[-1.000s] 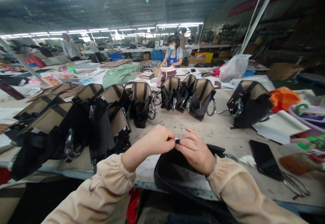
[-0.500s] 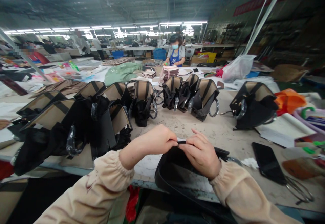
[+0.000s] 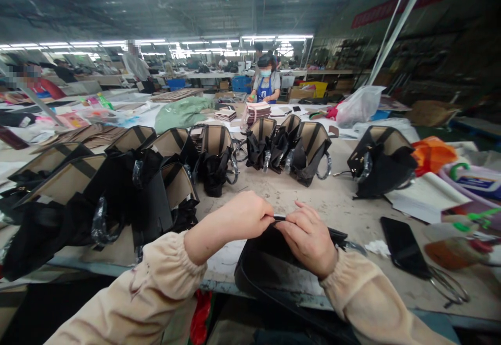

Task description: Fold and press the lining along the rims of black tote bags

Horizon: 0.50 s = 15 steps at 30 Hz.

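Observation:
A black bag (image 3: pixel 250 266) lies at the table's near edge, below both hands. My left hand (image 3: pixel 252 212) is closed, its thumb and fingers pinching the bag's dark upper edge. Close beside it, my right hand (image 3: pixel 309 238) grips the same edge between thumb and forefinger, with its other fingers loosely raised. A short stretch of the black edge shows between the fingertips. Much of the bag is hidden behind my right hand and sleeve.
Several black bags with tan insides (image 3: pixel 217 152) stand across the table. One more bag (image 3: pixel 381 159) is at the right, by a phone (image 3: pixel 405 246), scissors (image 3: pixel 450 287) and a bottle of amber liquid (image 3: pixel 454 251). A co-worker in a blue apron (image 3: pixel 266 89) stands across the table.
The whole scene has shifted slightly left in view. Both hands keep their pinch on the bag's edge, with hardly any movement.

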Tool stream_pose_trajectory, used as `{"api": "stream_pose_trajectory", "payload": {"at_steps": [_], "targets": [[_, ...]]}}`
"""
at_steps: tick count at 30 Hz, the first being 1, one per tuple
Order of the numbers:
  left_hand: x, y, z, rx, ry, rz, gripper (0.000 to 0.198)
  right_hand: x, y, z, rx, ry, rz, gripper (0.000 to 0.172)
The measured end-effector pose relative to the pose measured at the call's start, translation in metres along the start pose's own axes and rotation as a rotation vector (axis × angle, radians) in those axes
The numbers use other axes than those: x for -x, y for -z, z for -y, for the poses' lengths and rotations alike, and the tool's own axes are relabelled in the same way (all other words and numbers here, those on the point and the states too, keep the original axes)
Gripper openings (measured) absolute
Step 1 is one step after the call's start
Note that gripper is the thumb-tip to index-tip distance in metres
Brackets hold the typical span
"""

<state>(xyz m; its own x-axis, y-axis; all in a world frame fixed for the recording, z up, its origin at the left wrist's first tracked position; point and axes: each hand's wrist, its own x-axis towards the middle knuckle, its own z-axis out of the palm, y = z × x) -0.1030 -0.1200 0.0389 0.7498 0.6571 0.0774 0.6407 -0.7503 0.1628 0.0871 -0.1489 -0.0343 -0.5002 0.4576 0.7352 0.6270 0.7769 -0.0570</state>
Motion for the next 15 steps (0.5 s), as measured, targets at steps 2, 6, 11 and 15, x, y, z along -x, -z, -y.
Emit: {"api": "stream_pose_trajectory", "payload": {"at_steps": [2,6,11,15], "targets": [[-0.0028,-0.0001,-0.0024,-0.054,-0.004,0.0,0.024,-0.001,0.0003,0.0006,0.0,0.002,-0.001,0.015],[-0.0055,-0.0013,-0.0056,-0.12,-0.022,-0.007,0.021,-0.0022,-0.0002,0.0003,0.002,0.001,0.02,0.013],[-0.0054,-0.0017,-0.0027,-0.102,-0.056,0.008,0.02,-0.0024,-0.0009,0.0,-0.009,0.007,0.041,0.015],[-0.006,-0.0012,0.0006,-0.084,-0.039,0.015,0.021,0.0,-0.0002,0.0032,-0.039,0.023,0.066,0.017]]}}
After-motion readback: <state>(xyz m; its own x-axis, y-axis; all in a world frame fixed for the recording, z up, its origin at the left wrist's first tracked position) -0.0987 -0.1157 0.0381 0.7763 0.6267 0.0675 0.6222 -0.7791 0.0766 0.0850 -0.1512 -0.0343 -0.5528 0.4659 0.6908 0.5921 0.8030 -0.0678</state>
